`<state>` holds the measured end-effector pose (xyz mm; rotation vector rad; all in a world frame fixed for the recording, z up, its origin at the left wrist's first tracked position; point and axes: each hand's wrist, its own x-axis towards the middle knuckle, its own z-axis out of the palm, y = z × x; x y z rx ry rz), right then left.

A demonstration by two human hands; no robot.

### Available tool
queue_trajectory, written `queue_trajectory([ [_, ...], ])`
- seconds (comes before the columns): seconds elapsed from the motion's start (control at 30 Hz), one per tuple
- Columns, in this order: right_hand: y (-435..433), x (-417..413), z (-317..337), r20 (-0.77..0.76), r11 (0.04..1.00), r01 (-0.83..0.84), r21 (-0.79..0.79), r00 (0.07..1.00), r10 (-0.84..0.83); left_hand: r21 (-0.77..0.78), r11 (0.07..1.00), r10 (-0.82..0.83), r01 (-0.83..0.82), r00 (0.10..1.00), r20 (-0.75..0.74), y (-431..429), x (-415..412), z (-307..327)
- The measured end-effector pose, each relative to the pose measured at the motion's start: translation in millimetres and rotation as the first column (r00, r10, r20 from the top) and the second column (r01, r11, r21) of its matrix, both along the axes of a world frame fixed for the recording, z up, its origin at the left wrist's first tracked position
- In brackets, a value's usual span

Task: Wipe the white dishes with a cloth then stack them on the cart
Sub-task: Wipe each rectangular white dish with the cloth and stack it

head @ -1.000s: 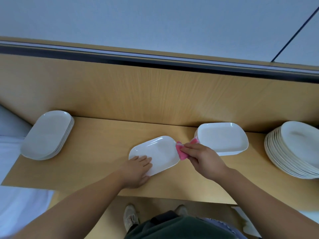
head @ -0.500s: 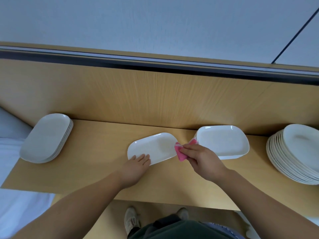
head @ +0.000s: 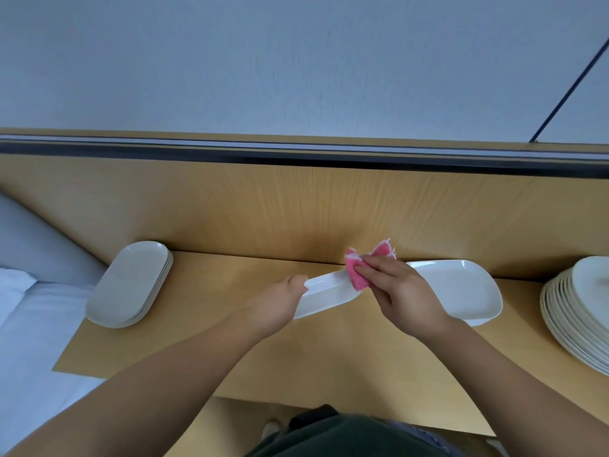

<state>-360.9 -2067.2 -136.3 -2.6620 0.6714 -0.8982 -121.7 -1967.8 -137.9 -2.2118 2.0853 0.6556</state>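
Note:
My left hand (head: 275,303) grips the left end of a white oblong dish (head: 326,295) and holds it tilted, lifted off the wooden shelf (head: 204,351). At the dish's right end my right hand (head: 400,291) pinches a pink cloth (head: 357,270) against the rim. Behind my right hand a wider white rectangular dish (head: 461,291) lies flat on the shelf.
A short stack of white oblong dishes (head: 130,283) sits at the shelf's left end. A tall stack of round white plates (head: 580,311) fills the right end. A wooden back panel (head: 296,206) rises behind the shelf. White fabric (head: 23,324) lies to the left.
The dish lay flat under my left palm; now my left hand has taken its end and tipped it up. My right hand rose with the cloth along its right end.

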Motion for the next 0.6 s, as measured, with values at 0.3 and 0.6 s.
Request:
queue_trajectory([
  [0.3, 1, 9, -10, -0.051, 1.000, -0.008, -0.008, 0.999, 0.008, 0.019, 0.988, 0.152, -0.152, 0.955, -0.254, -7, 5, -2],
  [0.6, 4, 16, -24, -0.104, 0.998, 0.000, 0.056, 0.995, 0.006, 0.117, 0.974, 0.227, -0.196, 0.886, -0.404, -17, 26, 4],
])
